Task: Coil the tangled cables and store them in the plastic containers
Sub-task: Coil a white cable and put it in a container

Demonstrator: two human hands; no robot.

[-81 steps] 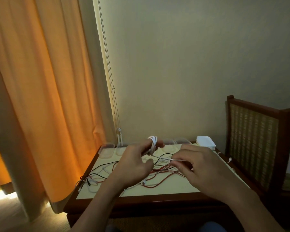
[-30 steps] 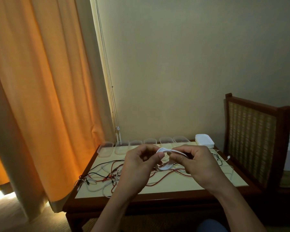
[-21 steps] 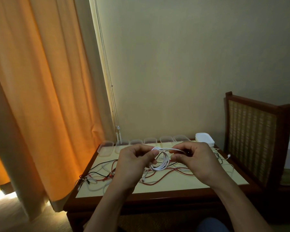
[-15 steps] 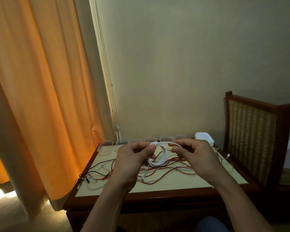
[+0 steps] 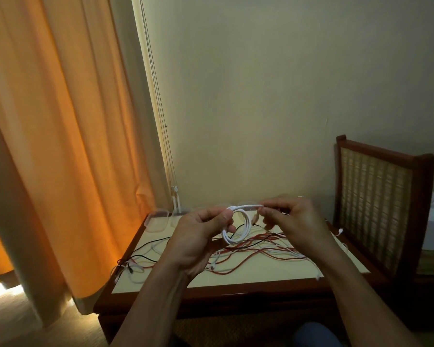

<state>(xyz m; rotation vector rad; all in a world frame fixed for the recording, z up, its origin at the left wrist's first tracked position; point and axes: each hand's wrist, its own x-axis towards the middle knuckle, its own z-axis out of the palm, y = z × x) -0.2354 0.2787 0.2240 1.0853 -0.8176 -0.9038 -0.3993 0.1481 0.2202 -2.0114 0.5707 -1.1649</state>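
Observation:
A white cable [image 5: 236, 227] hangs as a small round coil above the table. My left hand [image 5: 198, 236] pinches the coil's top left between thumb and fingers. My right hand [image 5: 290, 221] grips the cable's free end at the coil's top right. Below them lies a tangle of red, white and black cables [image 5: 256, 254] spread over the cream tabletop [image 5: 273, 274]. Clear plastic containers [image 5: 157, 220] stand in a row at the table's far edge, mostly hidden behind my hands.
An orange curtain [image 5: 60, 146] hangs at the left, beside the table's left edge. A wooden chair with a woven back [image 5: 376, 204] stands close against the right side. The wall is right behind the table. Black cable ends [image 5: 130, 267] lie near the front left corner.
The white cable went from being wound around my left fingers to a loose round coil held between both hands, which have risen slightly and come closer together.

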